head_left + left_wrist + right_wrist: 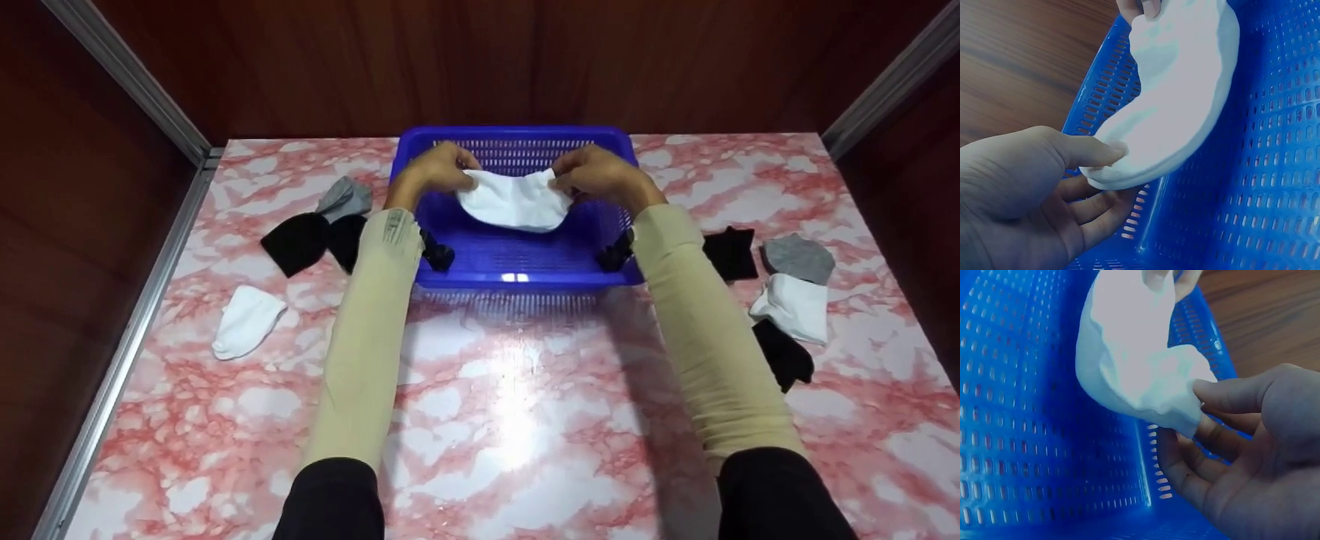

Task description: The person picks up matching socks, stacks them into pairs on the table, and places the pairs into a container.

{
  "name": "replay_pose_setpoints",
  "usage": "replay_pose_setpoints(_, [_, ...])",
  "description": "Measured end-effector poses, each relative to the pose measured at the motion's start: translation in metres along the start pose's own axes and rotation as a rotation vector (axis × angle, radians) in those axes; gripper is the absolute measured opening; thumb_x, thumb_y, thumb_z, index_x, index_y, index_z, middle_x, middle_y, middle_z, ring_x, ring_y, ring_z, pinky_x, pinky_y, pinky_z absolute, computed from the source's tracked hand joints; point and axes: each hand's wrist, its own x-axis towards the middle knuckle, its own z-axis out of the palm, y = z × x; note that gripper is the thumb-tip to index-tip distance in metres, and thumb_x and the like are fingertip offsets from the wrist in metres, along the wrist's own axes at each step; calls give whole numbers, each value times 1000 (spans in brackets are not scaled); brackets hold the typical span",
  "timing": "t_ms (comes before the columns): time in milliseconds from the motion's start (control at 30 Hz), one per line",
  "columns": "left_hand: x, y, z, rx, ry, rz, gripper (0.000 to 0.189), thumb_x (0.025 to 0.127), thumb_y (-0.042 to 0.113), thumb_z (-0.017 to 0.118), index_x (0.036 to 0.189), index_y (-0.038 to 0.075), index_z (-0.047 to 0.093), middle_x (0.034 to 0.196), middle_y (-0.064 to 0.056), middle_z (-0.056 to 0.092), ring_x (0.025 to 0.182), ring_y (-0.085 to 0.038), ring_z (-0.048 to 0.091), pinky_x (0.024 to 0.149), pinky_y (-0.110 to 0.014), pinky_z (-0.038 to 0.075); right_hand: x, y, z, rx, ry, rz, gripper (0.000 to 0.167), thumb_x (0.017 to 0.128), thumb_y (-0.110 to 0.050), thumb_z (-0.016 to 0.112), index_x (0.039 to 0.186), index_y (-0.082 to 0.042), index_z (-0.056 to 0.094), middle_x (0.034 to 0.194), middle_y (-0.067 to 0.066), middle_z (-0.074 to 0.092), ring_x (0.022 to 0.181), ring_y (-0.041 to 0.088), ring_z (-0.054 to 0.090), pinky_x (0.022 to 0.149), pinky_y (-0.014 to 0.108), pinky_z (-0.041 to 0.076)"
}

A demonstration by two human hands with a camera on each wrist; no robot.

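A white sock is stretched sideways above the blue plastic basket, one end in each hand. My left hand pinches its left end between thumb and fingers; the left wrist view shows the thumb on top of the white sock. At the other end, my right hand pinches the fabric the same way, its thumb lying over the edge in the right wrist view, where the sock sags in folds. The basket's slotted floor and walls show beneath, with no other sock visible inside.
Left of the basket lie a grey sock, black socks and a white sock. On the right are a black sock, a grey sock, a white sock and another black sock. A wooden wall stands behind.
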Motion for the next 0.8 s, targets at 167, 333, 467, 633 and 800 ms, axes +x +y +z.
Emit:
replay_pose_setpoints(167, [3, 0, -2, 70, -107, -66, 36, 94, 4, 67, 129, 0, 69, 107, -3, 66, 80, -7, 58, 74, -19, 53, 4, 5, 2, -33, -52, -10, 19, 102, -9, 61, 119, 0, 63, 82, -6, 57, 76, 8, 55, 69, 23, 51])
replay_pose_setpoints(333, [5, 0, -3, 113, -281, -176, 30, 96, 8, 72, 125, 4, 66, 88, 5, 63, 72, -5, 54, 70, -18, 50, 8, 9, 2, -109, -120, 18, 31, 101, -8, 60, 130, 5, 62, 88, -5, 59, 77, 7, 57, 70, 22, 53])
replay_pose_setpoints(467, [6, -1, -2, 102, -326, -251, 26, 96, 9, 74, 119, 8, 63, 74, 8, 58, 65, -4, 49, 64, -18, 45, 10, 9, 3, -189, -137, 21, 30, 99, -8, 64, 126, 6, 64, 85, -5, 60, 74, 6, 58, 70, 22, 54])
replay_pose_setpoints(633, [7, -2, -1, 133, -292, -291, 27, 93, 12, 78, 116, 12, 65, 78, 7, 61, 68, -6, 53, 65, -18, 48, 13, 9, 4, -349, -157, -15, 10, 96, -9, 69, 96, 0, 65, 70, -5, 59, 67, 8, 56, 64, 23, 50])
replay_pose_setpoints(800, [8, -4, 1, 142, -292, -298, 29, 93, 14, 79, 119, 13, 65, 90, 4, 63, 80, -10, 57, 74, -21, 53, 13, 10, 4, -475, -162, 5, 16, 95, -13, 71, 85, -4, 63, 70, -4, 60, 68, 10, 56, 65, 25, 49])
